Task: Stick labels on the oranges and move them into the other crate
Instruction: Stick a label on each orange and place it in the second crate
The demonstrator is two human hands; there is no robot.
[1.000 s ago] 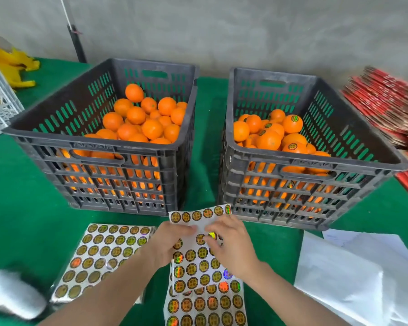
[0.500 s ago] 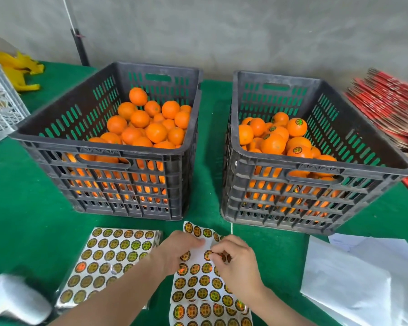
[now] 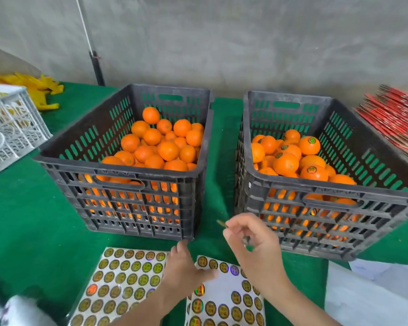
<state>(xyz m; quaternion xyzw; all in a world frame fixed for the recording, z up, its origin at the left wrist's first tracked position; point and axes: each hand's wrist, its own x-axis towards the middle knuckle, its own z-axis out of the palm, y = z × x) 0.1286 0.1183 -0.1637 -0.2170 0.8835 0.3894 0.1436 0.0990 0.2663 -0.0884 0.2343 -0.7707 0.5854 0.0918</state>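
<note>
Oranges (image 3: pixel 161 147): heaped unlabelled in the left dark crate (image 3: pixel 118 170); labelled ones (image 3: pixel 309 145) lie in the right dark crate (image 3: pixel 335 194). The crates stand side by side, apart, on the green tabletop (image 3: pixel 21 220).
Right hand (image 3: pixel 254 245): raised before the right crate's near wall, thumb and forefinger pinched together on one peeled label (image 3: pixel 221 223); remaining fingers (image 3: pixel 260 225) loosely curled.
Left hand (image 3: pixel 183 270): palm down, fingers spread flat, pressing the partly used label sheet (image 3: pixel 224 300).
Full label sheet (image 3: pixel 123 283): flat, just left of the left hand.
White paper (image 3: pixel 372 295): near right. White crate (image 3: pixel 12 128) and yellow items (image 3: pixel 43 88): far left. Red stack (image 3: pixel 396 118): far right.
Room: grey concrete wall (image 3: pixel 245 43); a pole (image 3: pixel 93 50) leaning against it.
</note>
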